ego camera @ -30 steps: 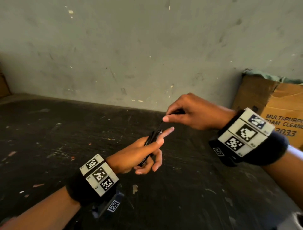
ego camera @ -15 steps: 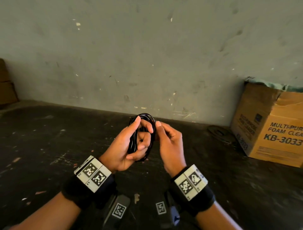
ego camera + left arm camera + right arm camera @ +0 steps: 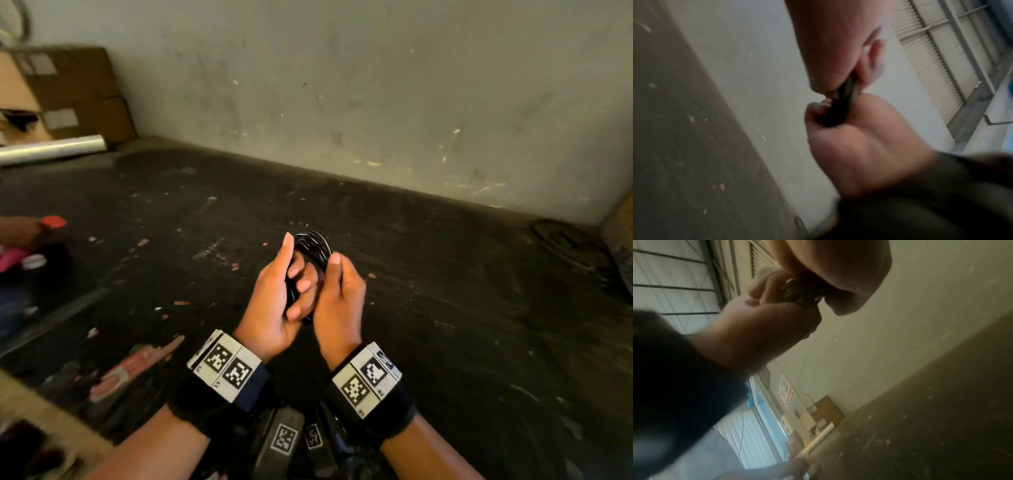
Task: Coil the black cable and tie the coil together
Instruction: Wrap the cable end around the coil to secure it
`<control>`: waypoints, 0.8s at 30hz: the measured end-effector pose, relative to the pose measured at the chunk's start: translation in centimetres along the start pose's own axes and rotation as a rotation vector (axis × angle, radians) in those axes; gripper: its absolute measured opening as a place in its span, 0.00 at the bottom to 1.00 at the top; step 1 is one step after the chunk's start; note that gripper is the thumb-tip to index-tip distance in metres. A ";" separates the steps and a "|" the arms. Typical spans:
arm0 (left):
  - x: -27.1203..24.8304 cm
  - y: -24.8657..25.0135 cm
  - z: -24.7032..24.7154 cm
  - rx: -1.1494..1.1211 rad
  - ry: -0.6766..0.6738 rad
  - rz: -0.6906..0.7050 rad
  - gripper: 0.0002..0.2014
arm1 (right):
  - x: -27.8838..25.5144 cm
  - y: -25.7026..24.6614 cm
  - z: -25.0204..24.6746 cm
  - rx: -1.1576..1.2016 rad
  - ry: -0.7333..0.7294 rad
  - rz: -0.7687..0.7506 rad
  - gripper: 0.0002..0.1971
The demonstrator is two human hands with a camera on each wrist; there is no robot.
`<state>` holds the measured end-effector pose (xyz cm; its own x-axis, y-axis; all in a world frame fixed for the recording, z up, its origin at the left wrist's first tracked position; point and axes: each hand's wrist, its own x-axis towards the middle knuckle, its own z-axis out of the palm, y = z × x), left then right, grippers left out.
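Note:
The black cable (image 3: 313,245) is wound into a small coil held upright above the dark table, between both hands. My left hand (image 3: 291,274) grips the coil's left side, thumb straight up along it and fingers curled through the loop. My right hand (image 3: 337,289) holds the right side, thumb up against the strands. In the left wrist view the coil (image 3: 840,105) shows as a dark bundle pinched between both hands. In the right wrist view the strands (image 3: 797,288) sit between the two hands, blurred. The coil's lower part is hidden by fingers.
The dark, scuffed table (image 3: 445,325) runs to a grey wall. Cardboard boxes (image 3: 78,89) and a pale roll (image 3: 51,149) lie at the far left. Another person's hand (image 3: 24,231) with something red is at the left edge. A dark round thing (image 3: 561,243) lies far right.
One second ago the right hand pulled the cable end up and away from the left hand. It then came back to the coil, and now both hands hold it close together. The head view swung left.

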<state>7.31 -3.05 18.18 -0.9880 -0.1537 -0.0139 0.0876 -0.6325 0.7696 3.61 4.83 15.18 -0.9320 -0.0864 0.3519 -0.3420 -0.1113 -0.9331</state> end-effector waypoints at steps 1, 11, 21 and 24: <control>-0.3 -0.2 -0.6 -0.005 0.104 0.002 0.23 | -0.2 0.3 0.5 -0.043 -0.003 -0.004 0.17; -3.1 0.1 -8.5 -0.058 0.543 -0.041 0.25 | -3.4 3.2 6.5 -0.250 -0.237 0.000 0.14; -3.8 4.0 -17.5 0.724 0.568 -0.376 0.17 | -5.0 7.0 10.1 -0.550 -0.781 0.009 0.12; -3.4 4.0 -18.4 0.763 0.549 -0.388 0.09 | -5.5 7.8 11.4 -0.615 -0.815 0.025 0.11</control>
<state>13.32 -19.00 9.57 -0.7197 -0.4894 -0.4924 -0.5205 -0.0891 0.8492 7.44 -6.81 6.77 -0.6528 -0.7550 0.0613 -0.5401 0.4071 -0.7366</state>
